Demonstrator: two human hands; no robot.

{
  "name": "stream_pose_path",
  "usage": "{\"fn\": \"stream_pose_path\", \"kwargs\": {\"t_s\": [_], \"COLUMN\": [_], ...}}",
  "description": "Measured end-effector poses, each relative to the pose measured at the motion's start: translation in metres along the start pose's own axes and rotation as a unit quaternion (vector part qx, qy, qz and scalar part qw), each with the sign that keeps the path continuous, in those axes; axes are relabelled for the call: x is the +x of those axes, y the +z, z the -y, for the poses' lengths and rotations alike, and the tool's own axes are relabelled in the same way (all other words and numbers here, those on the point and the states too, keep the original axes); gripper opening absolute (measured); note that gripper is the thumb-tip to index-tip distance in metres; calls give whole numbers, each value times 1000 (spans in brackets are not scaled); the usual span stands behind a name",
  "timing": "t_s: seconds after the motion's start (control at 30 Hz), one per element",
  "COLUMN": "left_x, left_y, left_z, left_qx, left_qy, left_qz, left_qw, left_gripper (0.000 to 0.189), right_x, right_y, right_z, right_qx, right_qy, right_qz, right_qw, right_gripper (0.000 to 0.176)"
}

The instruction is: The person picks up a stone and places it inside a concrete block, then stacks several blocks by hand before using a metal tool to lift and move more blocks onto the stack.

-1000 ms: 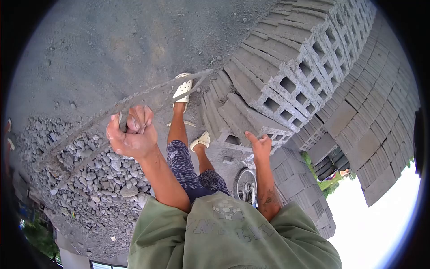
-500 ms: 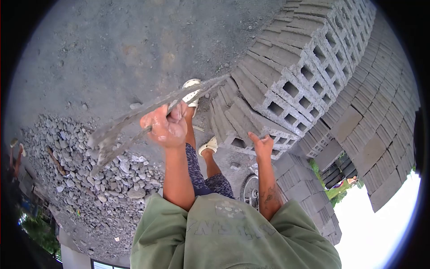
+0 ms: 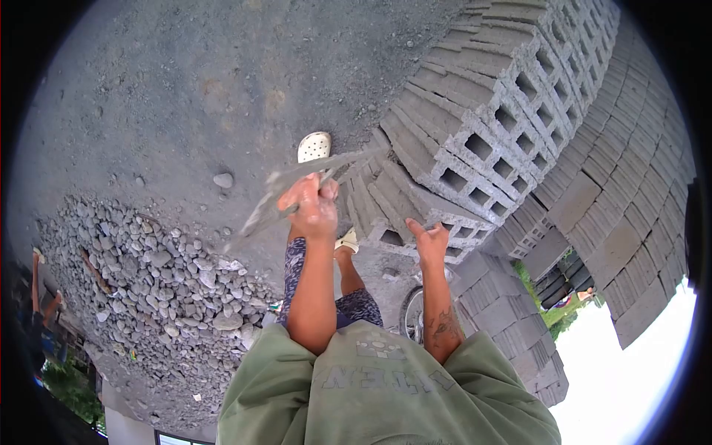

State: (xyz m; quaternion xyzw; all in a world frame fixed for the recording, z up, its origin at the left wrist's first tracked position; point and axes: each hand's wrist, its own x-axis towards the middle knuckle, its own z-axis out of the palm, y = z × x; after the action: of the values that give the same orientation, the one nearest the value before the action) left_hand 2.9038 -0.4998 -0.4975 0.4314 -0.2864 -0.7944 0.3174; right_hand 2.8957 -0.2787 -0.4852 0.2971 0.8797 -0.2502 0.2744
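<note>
My left hand (image 3: 311, 208) is closed around a web of a grey hollow concrete block (image 3: 259, 204). That block is tilted, seen nearly edge-on and smeared by motion, in front of a white clog (image 3: 314, 146). My right hand (image 3: 430, 243) grips the near end of another hollow block (image 3: 463, 233) low in the row. Its thumb lies along the block's edge, and the other fingers are partly hidden at the openings. Beside both hands, the leaning row of concrete blocks (image 3: 504, 119) runs away to the upper right.
A heap of stones (image 3: 170, 282) lies at the left, with a loose stone (image 3: 223, 180) on the dirt ground. Behind my right arm stands a spoked wheel (image 3: 412, 315). More stacked blocks (image 3: 623, 193) rise at the right. Another person's arm (image 3: 35, 282) shows at the far left.
My left hand has swung to the right and slightly up with its block, nearer the row. My right hand has hardly moved. The person at the far left has shifted.
</note>
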Motion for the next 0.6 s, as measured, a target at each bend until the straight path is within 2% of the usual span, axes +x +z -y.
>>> {"fn": "stream_pose_path", "kwargs": {"t_s": [0.03,0.07,0.1,0.13,0.17,0.2,0.23,0.27,0.3,0.33,0.37,0.4,0.47,0.5,0.53,0.57,0.6], "left_x": [-1,-2,1,3,2,3,1,6,19,24,22,20,24,26,22,22,23], "left_y": [-30,-57,-54,-45,-39,-46,-49,-50,-46,-47,-49,-50,-51,-48,-31,-25,-21], "left_z": [63,105,100,97,94,90,72,52,40,35,30,25,18,14,3,-4,-10], "left_qx": [203,398,395,334,268,245,252,444,575,574,369,124,146,169,113,110,33], "left_qy": [31,57,62,-58,-185,-104,-115,167,439,447,284,86,109,134,98,99,27], "left_qz": [63,122,121,59,1,-42,-46,4,51,47,10,-28,-41,-54,-32,-31,-36], "left_qw": [977,908,908,939,945,963,960,880,688,685,885,988,982,975,988,989,998], "left_gripper": [18,19,19,20,22,14,14,11,11,11,9,11,14,19,23,23,24], "right_x": [-1,-9,-9,0,8,6,0,1,6,9,8,7,9,10,13,17,20], "right_y": [0,1,4,4,1,-2,-7,-7,0,8,13,21,45,58,73,83,82], "right_z": [-2,-9,-15,-11,-11,-7,-5,-1,-1,-5,-11,-9,7,12,13,14,3], "right_qx": [2,0,40,77,74,28,-22,-59,-55,-50,-49,-49,-144,-145,-167,-187,-190], "right_qy": [-13,-10,-39,-76,-79,-39,6,9,0,-21,-36,-35,-59,-61,-60,-59,-53], "right_qz": [-3,-3,-7,-13,-16,-8,7,16,20,9,-4,-5,-10,-14,-34,-54,-45], "right_qw": [1000,1000,998,994,994,999,1000,998,998,998,998,998,988,988,984,979,979], "right_gripper": [40,40,42,43,43,42,42,40,40,42,45,45,55,55,59,65,66]}}
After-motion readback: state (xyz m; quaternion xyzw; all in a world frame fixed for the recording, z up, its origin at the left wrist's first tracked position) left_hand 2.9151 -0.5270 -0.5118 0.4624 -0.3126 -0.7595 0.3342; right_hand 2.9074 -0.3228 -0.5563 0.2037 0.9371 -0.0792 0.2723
